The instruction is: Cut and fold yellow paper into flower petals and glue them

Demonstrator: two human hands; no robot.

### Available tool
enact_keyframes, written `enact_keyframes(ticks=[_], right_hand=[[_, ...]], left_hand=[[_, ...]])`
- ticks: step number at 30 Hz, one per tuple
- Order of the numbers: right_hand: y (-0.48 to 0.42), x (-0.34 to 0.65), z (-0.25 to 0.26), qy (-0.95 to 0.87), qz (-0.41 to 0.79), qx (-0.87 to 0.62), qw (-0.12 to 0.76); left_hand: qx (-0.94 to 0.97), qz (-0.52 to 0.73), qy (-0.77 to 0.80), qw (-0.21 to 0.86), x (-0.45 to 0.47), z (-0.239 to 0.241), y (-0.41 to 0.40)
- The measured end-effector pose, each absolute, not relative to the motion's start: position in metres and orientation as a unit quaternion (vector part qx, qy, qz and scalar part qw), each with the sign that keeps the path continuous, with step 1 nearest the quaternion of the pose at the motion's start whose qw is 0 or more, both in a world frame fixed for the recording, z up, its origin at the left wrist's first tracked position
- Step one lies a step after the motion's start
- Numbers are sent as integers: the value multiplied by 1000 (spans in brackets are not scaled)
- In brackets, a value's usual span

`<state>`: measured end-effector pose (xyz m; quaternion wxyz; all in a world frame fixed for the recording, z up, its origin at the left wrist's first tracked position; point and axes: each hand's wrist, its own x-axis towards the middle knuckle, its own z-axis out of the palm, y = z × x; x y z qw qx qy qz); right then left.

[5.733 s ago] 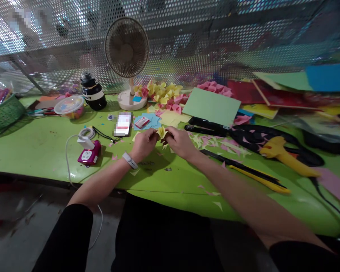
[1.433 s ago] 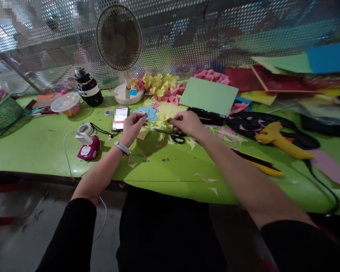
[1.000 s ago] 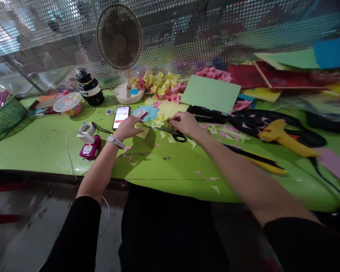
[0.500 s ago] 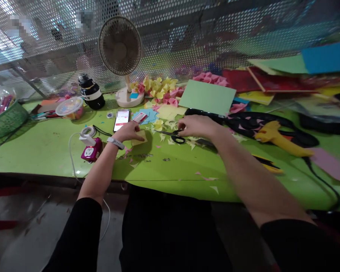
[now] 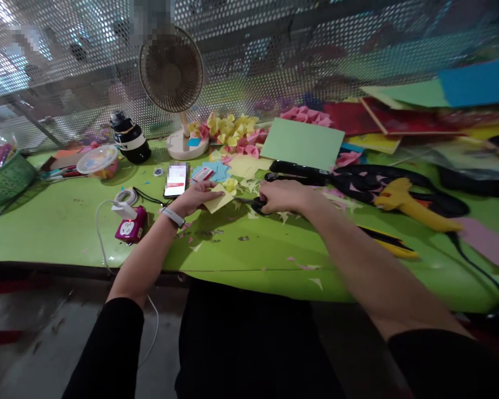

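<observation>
My left hand (image 5: 194, 197) pinches a small yellow paper square (image 5: 218, 199) and holds it just above the green table (image 5: 58, 227). My right hand (image 5: 280, 195) is closed over the black scissors (image 5: 254, 204), whose handles show at its left edge and whose blades point left toward the square. A small folded yellow paper piece (image 5: 230, 185) lies just behind the square. Small yellow and pink paper scraps lie around both hands.
A phone (image 5: 176, 180) and blue paper lie behind my left hand. A fan (image 5: 172, 77), a black bottle (image 5: 128, 139), a pile of folded paper flowers (image 5: 233, 130), a green card sheet (image 5: 303, 145) and a yellow glue gun (image 5: 411, 204) stand further off. A pink power socket (image 5: 128, 229) sits at the left.
The folded yellow piece I held in both hands now lies on the table. My left hand has picked up a yellow square. My right hand has closed on the scissors.
</observation>
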<state>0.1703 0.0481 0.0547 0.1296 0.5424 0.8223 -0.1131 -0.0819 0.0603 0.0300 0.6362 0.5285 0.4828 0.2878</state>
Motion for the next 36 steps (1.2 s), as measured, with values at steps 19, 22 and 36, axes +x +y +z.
enact_keyframes(ticks=[19, 22, 36], right_hand=[[51, 180, 49, 628, -518, 524, -252], [42, 185, 37, 608, -552, 520, -237], [16, 194, 38, 660, -570, 467, -147]], left_hand=[[442, 385, 444, 678, -72, 30, 52], [437, 390, 453, 672, -72, 31, 51], [482, 344, 443, 673, -69, 32, 43]])
